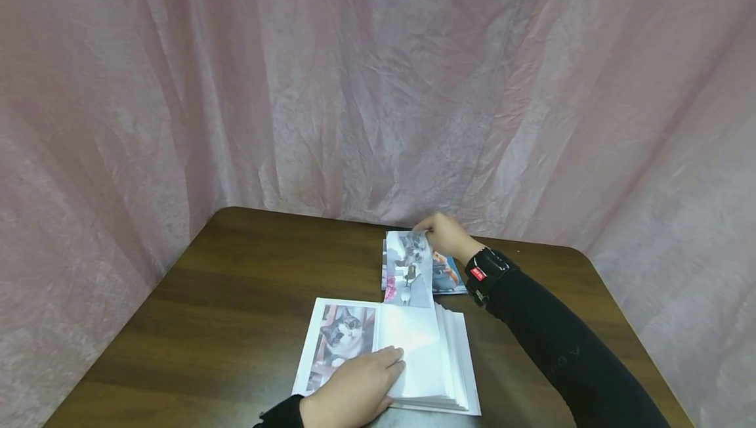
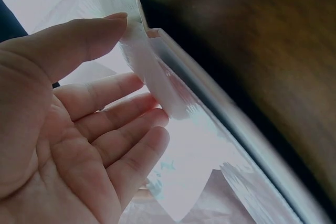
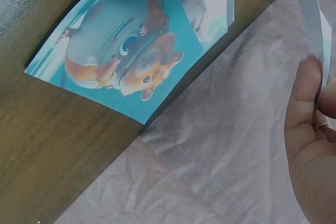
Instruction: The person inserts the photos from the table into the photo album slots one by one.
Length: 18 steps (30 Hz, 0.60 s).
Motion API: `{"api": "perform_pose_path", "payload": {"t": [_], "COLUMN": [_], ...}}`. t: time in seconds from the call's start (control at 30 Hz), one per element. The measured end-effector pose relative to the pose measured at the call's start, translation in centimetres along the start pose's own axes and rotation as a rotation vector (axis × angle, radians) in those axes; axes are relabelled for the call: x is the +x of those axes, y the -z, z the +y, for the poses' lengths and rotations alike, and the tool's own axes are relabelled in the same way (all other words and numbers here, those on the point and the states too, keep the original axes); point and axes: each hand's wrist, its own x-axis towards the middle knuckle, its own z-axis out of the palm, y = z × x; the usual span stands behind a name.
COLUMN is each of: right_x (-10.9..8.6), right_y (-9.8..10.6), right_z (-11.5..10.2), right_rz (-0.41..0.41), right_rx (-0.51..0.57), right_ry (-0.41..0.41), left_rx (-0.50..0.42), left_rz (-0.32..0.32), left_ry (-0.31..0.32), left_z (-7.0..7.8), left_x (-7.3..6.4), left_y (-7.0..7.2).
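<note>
An album (image 1: 475, 385) lies spread near the table's front edge, a cat photo (image 1: 345, 333) in its left page. My left hand (image 1: 357, 385) rests across its middle, fingers against the clear sleeve (image 2: 157, 77) of the right page. At that page's top edge, a loose cat photo (image 1: 407, 257) stands with its lower end at the sleeve opening. My right hand (image 1: 450, 237) pinches this photo's top right corner between thumb and fingers. In the right wrist view, the pinched photo (image 3: 310, 9) appears edge-on.
Behind the album, more photos lie on the wooden table (image 1: 260, 270); the top one (image 3: 121, 51) shows an orange and white animal on teal. Pink curtains (image 1: 354, 86) hang along the table's far edge.
</note>
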Motion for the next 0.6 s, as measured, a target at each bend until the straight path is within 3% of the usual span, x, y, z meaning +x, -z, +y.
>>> {"api": "perform_pose_path", "payload": {"t": [0.43, 0.6], "right_x": [0.0, -0.4], "right_y": [-0.8, -1.3], "right_z": [0.4, 0.7], "right_rz": [-0.077, -0.124], "right_rx": [0.047, 0.084], "right_ry": [-0.028, -0.055], "left_rx": [0.055, 0.042], "left_rz": [0.071, 0.049], "left_ry": [-0.027, -0.016], "left_z": [-0.1, -0.1], "left_x": [0.0, -0.1], "left_y": [-0.3, -0.2]}}
